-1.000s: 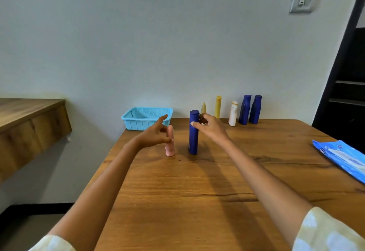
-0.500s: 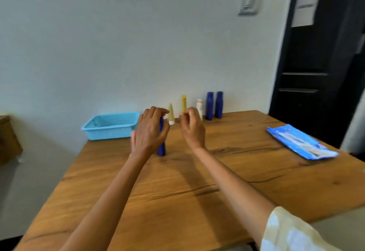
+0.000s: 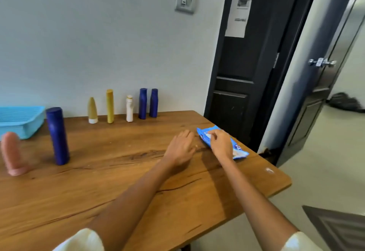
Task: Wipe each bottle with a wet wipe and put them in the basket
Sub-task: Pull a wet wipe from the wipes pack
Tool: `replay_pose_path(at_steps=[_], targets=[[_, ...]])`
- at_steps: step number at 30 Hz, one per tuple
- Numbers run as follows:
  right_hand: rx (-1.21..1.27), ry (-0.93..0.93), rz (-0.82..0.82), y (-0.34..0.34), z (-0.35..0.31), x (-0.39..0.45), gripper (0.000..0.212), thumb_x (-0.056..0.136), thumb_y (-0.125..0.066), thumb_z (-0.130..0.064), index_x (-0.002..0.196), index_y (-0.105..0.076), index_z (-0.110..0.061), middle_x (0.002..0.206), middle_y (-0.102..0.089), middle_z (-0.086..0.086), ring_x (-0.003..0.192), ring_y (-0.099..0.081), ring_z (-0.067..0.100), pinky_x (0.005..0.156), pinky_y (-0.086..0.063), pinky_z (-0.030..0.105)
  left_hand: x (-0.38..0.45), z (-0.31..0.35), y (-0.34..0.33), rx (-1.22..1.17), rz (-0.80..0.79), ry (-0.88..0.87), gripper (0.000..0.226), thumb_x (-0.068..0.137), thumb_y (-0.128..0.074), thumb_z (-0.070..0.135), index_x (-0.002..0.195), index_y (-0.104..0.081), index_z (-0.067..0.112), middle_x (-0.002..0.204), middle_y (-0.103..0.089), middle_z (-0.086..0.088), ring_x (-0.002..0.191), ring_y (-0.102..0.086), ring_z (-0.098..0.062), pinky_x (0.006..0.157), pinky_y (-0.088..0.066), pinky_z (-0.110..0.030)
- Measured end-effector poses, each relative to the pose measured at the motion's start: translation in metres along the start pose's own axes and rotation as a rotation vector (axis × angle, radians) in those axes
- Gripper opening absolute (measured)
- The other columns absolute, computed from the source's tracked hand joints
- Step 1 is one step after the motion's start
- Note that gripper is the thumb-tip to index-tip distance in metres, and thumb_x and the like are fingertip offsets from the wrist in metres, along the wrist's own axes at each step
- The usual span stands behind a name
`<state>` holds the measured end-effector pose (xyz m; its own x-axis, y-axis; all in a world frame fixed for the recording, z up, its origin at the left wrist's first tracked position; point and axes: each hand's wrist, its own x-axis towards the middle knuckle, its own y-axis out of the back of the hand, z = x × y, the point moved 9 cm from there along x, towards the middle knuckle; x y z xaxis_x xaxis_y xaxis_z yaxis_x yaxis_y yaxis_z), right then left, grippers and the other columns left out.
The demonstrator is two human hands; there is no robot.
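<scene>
Pinching at the wet wipe pack right of centre, the right hand is closing its grip on the flap — the left hand is resting slack-fingered beside it on the counter, likely to steady it.

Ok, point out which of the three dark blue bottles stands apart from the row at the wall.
The tall blue bottle beside the pink bottle; the other blue pair stands in the wall row.

Bright, even daylight with soft shadows under the arms; motion blur and wide-angle bending at edges.
</scene>
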<state>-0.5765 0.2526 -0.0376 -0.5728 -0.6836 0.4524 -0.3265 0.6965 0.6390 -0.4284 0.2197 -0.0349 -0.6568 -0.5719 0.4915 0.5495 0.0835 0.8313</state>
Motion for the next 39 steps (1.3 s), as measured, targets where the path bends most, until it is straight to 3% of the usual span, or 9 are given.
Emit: replay_pose_path(at_steps=[4,9,14,19,24,29,33,36,39], targets=[[-0.142,-0.116,-0.027,0.022,0.054,0.023,0.033,0.093,-0.042,-0.007,0.115,-0.066,-0.012,0.123,-0.060,0.011,0.117,-0.051,0.030,0.094,-0.042,0.037,0.038,0.033,-0.050,-0.047,-0.097,-0.060,0.046,0.094,-0.047,0.026,0.136,-0.041,0.009,0.142,-0.041,-0.010,0.130,-0.038,-0.026,0.106,-0.027,-0.033],[-0.255,-0.243,-0.275,0.008,0.087,0.033,0.030,0.096,-0.046,-0.020,0.119,-0.061,-0.009,0.125,-0.060,0.012,0.114,-0.056,0.028,0.088,-0.044,0.029,0.054,0.034,-0.091,0.004,-0.247,-0.034,0.048,0.100,-0.035,0.035,0.141,-0.035,0.010,0.147,-0.036,-0.009,0.137,-0.031,-0.023,0.116,-0.016,-0.038],[-0.124,-0.254,-0.345,-0.005,0.083,0.038,0.029,0.096,-0.049,-0.029,0.106,-0.066,-0.008,0.100,-0.068,0.010,0.076,-0.062,0.017,0.071,-0.050,0.029,0.053,0.025,-0.082,-0.040,-0.146,-0.080,0.032,0.099,-0.037,0.034,0.117,-0.051,0.013,0.121,-0.055,-0.007,0.114,-0.048,-0.022,0.111,-0.024,-0.037],[-0.165,-0.198,-0.488,-0.015,0.068,0.031,0.039,0.088,-0.059,-0.043,0.104,-0.068,-0.009,0.099,-0.068,0.011,0.071,-0.058,0.014,0.061,-0.042,0.024,0.055,0.011,-0.077,-0.184,-0.149,0.015,0.034,0.097,-0.043,0.039,0.120,-0.051,0.016,0.124,-0.054,-0.007,0.116,-0.049,-0.022,0.093,-0.041,-0.034],[-0.253,-0.195,-0.580,-0.014,0.056,0.029,0.048,0.084,-0.063,-0.048,0.112,-0.065,-0.009,0.116,-0.062,0.008,0.104,-0.060,0.021,0.082,-0.048,0.029,0.056,0.006,-0.087,-0.143,-0.251,0.041,0.064,0.092,-0.051,0.046,0.144,-0.031,0.013,0.147,-0.034,-0.010,0.135,-0.030,-0.022,0.109,-0.032,-0.036],[-0.223,-0.337,-0.704,-0.018,0.054,0.028,0.047,0.082,-0.071,-0.036,0.117,-0.059,-0.007,0.095,-0.058,0.005,0.073,-0.054,0.012,0.076,-0.047,0.028,0.046,-0.003,-0.097,-0.215,-0.377,0.146,0.100,0.082,-0.053,0.064,0.151,-0.003,0.013,0.158,-0.013,-0.007,0.143,-0.015,-0.025,0.112,-0.028,-0.040],[-0.336,-0.376,-0.706,-0.020,0.049,0.033,0.051,0.080,-0.073,-0.029,0.120,-0.053,-0.004,0.104,-0.063,0.010,0.079,-0.058,0.015,0.081,-0.049,0.025,0.041,-0.003,-0.101,-0.196,-0.415,0.188,0.111,0.076,-0.052,0.073,0.151,0.002,0.012,0.159,-0.010,-0.006,0.145,-0.014,-0.025,0.113,-0.028,-0.041],[-0.436,-0.323,-0.667,-0.020,0.035,0.039,0.053,0.079,-0.074,-0.024,0.123,-0.049,-0.006,0.120,-0.060,0.012,0.102,-0.061,0.021,0.094,-0.050,0.034,0.040,-0.003,-0.099,-0.205,-0.403,0.209,0.112,0.075,-0.053,0.073,0.151,0.002,0.012,0.159,-0.006,-0.006,0.145,-0.010,-0.026,0.114,-0.026,-0.041],[-0.460,-0.298,-0.661,-0.019,0.026,0.040,0.053,0.079,-0.075,-0.023,0.122,-0.049,-0.007,0.120,-0.060,0.012,0.104,-0.063,0.024,0.093,-0.052,0.037,0.040,-0.003,-0.096,-0.214,-0.384,0.223,0.112,0.075,-0.056,0.070,0.151,0.003,0.013,0.159,-0.006,-0.006,0.145,-0.013,-0.026,0.111,-0.031,-0.041]])
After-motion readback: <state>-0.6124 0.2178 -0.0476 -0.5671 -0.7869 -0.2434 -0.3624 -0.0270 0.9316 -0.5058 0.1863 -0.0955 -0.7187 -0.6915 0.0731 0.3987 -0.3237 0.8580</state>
